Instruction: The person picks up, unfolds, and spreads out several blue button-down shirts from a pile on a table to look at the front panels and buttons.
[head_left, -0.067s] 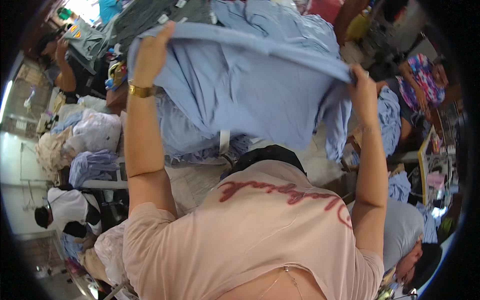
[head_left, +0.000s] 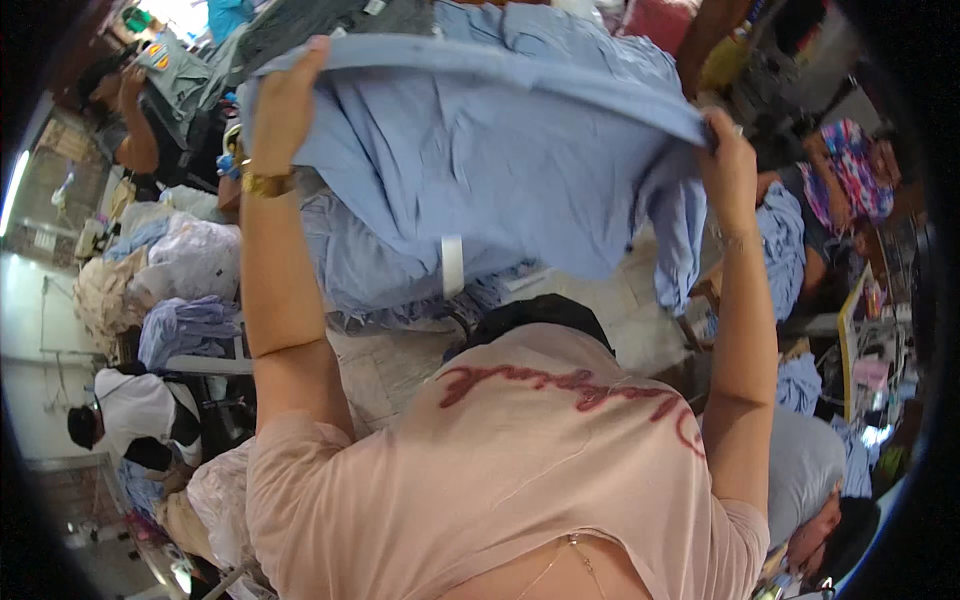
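Note:
A light blue shirt (head_left: 500, 165) is stretched out in the air between my two hands. My left hand (head_left: 284, 115), with a gold watch above it, grips the upper left corner. On the other side my right hand (head_left: 731, 168) is closed on the upper right corner, fingers partly hidden by cloth. The top edge is rolled and sags slightly, and what looks like a sleeve hangs down near my right wrist. Below the shirt's lower edge a white strip (head_left: 452, 265) shows against a pile of similar blue cloth (head_left: 350, 265).
More blue garments (head_left: 600, 55) and dark grey cloth (head_left: 300, 30) lie heaped ahead. White and beige bundles (head_left: 190, 255) are stacked at left. Co-workers sit on both sides, one holding up a grey garment (head_left: 178, 85). A tiled floor (head_left: 380, 370) shows below the piles.
Both hands have risen slightly, and my left hand has moved a little to the left. The shirt is spread somewhat wider and its lower edge has lifted. Both grips stay closed.

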